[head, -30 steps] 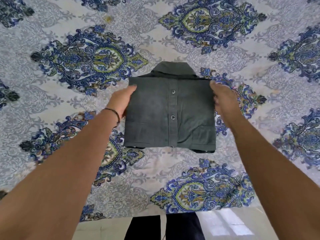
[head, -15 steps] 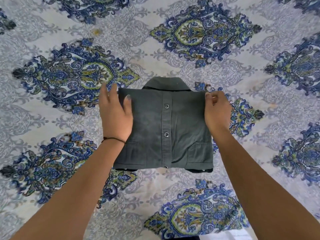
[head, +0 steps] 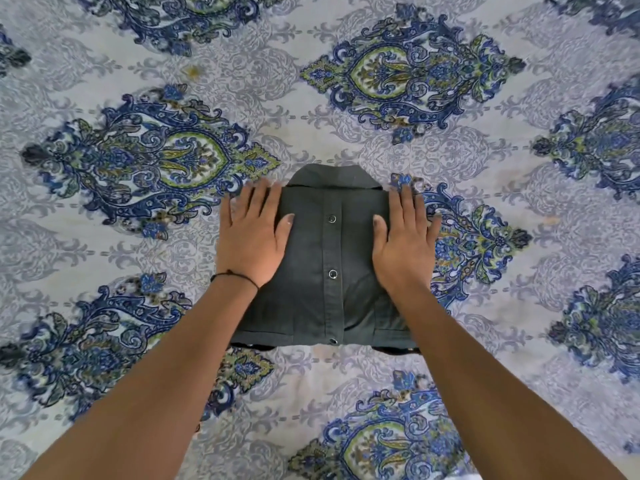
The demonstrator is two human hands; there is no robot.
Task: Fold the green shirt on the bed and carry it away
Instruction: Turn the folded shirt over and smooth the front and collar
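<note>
"Shirt (head: 332, 265), where is it?"

"In the middle of the bed (head: 138, 244), right in front of me. It is folded into a neat square. The collar (head: 329, 174) points to 12 o'clock and the bottom edge is at 6."

"Why are your hands on it?"

"I think I am pressing it flat, so the folds stay put when I pick it up. My left hand (head: 251, 233) lies on the 9 o'clock side. My right hand (head: 403, 244) lies on the 3 o'clock side. The fingers are straight and a little spread, palms down. They pinch nothing. My outer fingers hang over the edges onto the bed."

"Why one hand on each side?"

"The sleeves look tucked under there. Those sides would pop up first."

"What does the shirt look like?"

"Dark green, dull, soft cloth. It puffs up a bit between my wrists. Small round shiny buttons (head: 332, 274) run down the middle strip."

"And the bed?"

"It has a pale sheet with curly blue and green shapes. It looks thin and smooth."

"What's left?"

"Lifting it and carrying it away, I'd say."
</note>
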